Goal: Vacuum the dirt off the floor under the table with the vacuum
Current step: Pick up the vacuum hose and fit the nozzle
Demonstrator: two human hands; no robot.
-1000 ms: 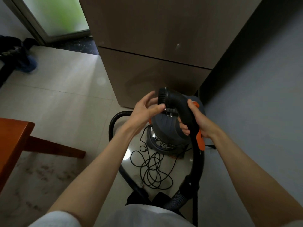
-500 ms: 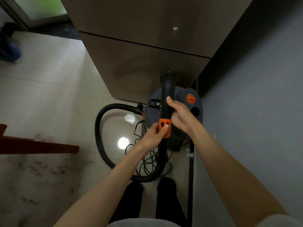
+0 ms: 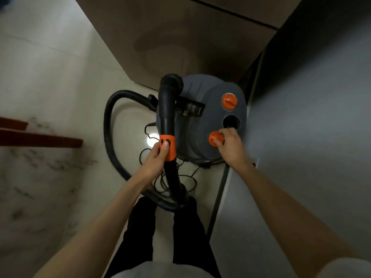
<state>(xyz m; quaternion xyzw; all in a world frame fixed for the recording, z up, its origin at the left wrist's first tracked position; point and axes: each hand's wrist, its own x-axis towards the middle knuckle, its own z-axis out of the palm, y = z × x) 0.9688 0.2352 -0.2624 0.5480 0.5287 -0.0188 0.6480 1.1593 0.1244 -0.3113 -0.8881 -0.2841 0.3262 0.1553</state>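
Observation:
A grey canister vacuum [image 3: 202, 121] stands on the tiled floor by a brown cabinet. My left hand [image 3: 156, 157] grips the black hose handle [image 3: 166, 109] at its orange collar [image 3: 168, 146], thumb on top. The handle's open end points away from me. My right hand [image 3: 228, 144] pinches the nearer orange knob [image 3: 214, 138] on the vacuum's lid. A second orange knob [image 3: 229, 101] sits farther back. The black hose [image 3: 109, 125] loops left of the canister. Dirt streaks [image 3: 40, 167] mark the floor at left, below the red-brown table rail [image 3: 40, 138].
The brown cabinet [image 3: 180, 37] rises right behind the vacuum. A grey wall [image 3: 311, 117] closes off the right side. A black power cord [image 3: 160, 183] lies tangled on the floor near my feet. My dark trouser legs [image 3: 140, 237] stand just behind the hose.
My right hand has left the hose handle and moved right onto the vacuum's nearer orange knob. My left hand still holds the orange collar. The view has tilted further down.

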